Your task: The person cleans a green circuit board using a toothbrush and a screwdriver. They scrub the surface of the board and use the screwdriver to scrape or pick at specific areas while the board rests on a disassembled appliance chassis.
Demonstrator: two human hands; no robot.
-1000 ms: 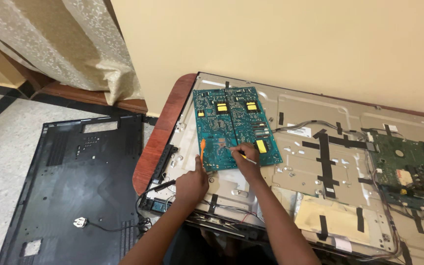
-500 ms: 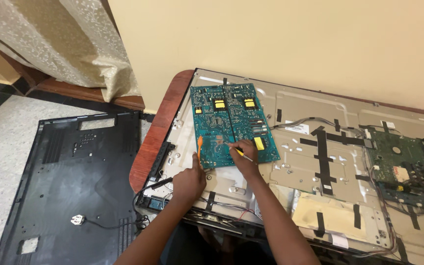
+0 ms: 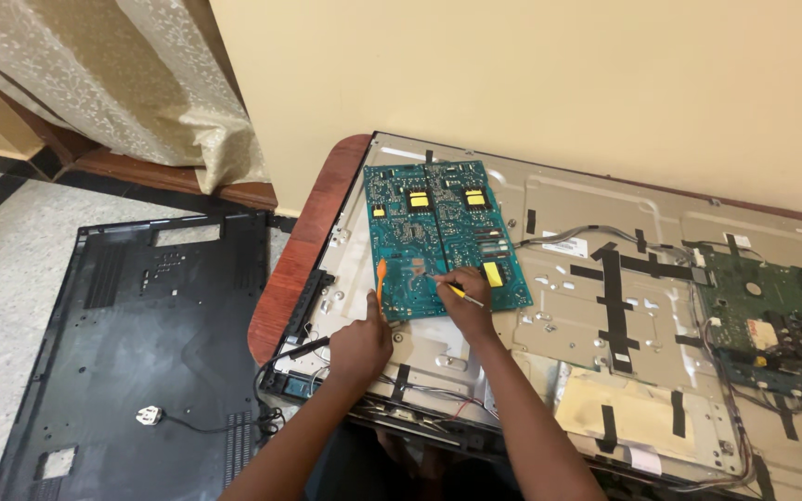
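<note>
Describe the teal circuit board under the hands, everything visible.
The teal circuit board is a flat rectangle lying solder side up on the metal back panel, near its left end. Yellow stickers dot it. The left hand holds an orange tool at its lower edge; the right hand presses a thin yellow-handled tool onto it.

The single camera is sitting on the person's head, looking down and forward over both forearms from the near edge of the table (image 3: 301, 269). It is facing the yellow wall (image 3: 531, 83), which is filling the top of the view. The left hand (image 3: 360, 345) and right hand (image 3: 464, 299) are landing just below centre, close enough to tell the fingers apart, over the teal circuit board (image 3: 420, 232). The view is taking in the opened television back (image 3: 642, 278) to the right, cut off at that edge, and the floor with the black rear cover (image 3: 141, 353) and curtain (image 3: 132, 83) to the left. No second view is sharing the scene.
</note>
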